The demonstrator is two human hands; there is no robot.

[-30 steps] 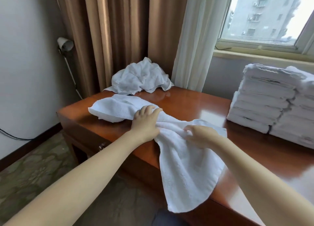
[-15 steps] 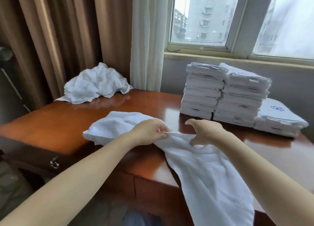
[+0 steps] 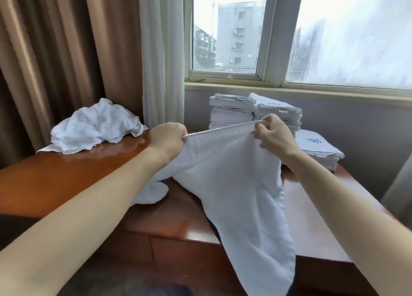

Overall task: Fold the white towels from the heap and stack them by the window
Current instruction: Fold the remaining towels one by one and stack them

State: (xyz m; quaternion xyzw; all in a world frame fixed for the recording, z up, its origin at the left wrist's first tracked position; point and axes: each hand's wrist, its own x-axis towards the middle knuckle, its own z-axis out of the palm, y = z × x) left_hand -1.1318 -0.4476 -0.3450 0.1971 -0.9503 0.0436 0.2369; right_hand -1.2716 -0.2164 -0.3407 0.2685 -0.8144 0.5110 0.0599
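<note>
I hold a white towel [image 3: 236, 184] up above the wooden table [image 3: 66, 180]. My left hand [image 3: 167, 137] grips its top edge in a fist. My right hand [image 3: 272, 133] pinches the same edge further right, so the edge is stretched between them. The rest of the towel hangs down over the table's front edge, and one end lies bunched on the table under my left forearm. The heap of crumpled white towels [image 3: 93, 126] sits at the back left. The stacks of folded towels [image 3: 231, 111] stand under the window, partly hidden behind my right hand.
A lower stack of folded towels with a blue emblem [image 3: 316, 148] lies at the far right of the table. Brown curtains [image 3: 55, 50] and a white sheer curtain [image 3: 160, 50] hang behind the heap. The window sill [image 3: 312, 93] runs above the stacks.
Both hands have lifted the towel's edge off the table and pulled it taut between them. The view has turned right, toward the window.
</note>
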